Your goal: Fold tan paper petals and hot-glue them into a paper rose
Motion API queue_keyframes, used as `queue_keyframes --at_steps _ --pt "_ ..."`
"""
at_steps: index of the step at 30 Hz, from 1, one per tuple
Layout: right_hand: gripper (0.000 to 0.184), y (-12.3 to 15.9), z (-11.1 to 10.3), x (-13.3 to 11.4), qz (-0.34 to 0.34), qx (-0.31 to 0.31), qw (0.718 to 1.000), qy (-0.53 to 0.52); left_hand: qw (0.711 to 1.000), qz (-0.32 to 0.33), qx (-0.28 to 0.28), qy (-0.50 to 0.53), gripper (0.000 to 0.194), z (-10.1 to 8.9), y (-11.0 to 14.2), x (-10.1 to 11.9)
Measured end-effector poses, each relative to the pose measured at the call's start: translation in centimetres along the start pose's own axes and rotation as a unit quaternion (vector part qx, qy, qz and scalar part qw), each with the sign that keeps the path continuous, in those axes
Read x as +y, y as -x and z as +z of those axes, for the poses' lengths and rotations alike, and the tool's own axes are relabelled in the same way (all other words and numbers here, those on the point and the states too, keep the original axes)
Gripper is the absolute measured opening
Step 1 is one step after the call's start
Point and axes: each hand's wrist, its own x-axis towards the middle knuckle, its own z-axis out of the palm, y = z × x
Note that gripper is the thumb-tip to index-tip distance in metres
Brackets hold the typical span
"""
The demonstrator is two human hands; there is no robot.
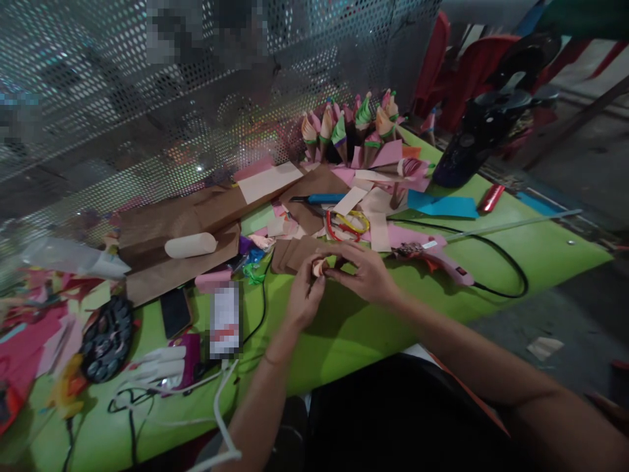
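Note:
Near the front of the green table (344, 354), a small peach-coloured curled paper piece (319, 267) is held up between my two hands. My left hand (305, 295) has its fingers closed round it from the left. From the right, the bent fingers and thumb of my right hand (366, 272) meet the same piece, covering part of it. Just behind my hands lies a fanned stack of brown paper pieces (289, 254). Scissors (348, 226) with red and yellow handles rest beyond them. A pink hot glue gun (442, 255) lies right of my right hand.
Several paper ice-cream cones (363, 121) stand at the back beside a perforated metal screen (221, 98). A dark tumbler (472, 141) stands at right. Brown paper (167, 216), a blue cutter (322, 198), a phone (175, 313), a yellow glue gun (71, 387) and cables occupy the table.

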Motion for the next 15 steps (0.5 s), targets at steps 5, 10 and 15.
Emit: queue_keyframes --at_steps 5,10,15 --pt "0.014 0.07 -0.16 -0.04 0.006 0.043 0.999 -0.008 0.999 -0.031 0.022 0.035 0.043 -0.22 0.00 -0.73" --pt "0.008 0.20 0.02 -0.11 -0.022 0.019 0.999 -0.014 0.997 -0.039 0.024 0.068 0.038 -0.28 0.01 -0.75" --pt "0.007 0.33 0.36 0.06 -0.053 0.008 0.998 0.027 0.996 -0.045 0.029 0.072 0.033 -0.20 0.02 -0.25"
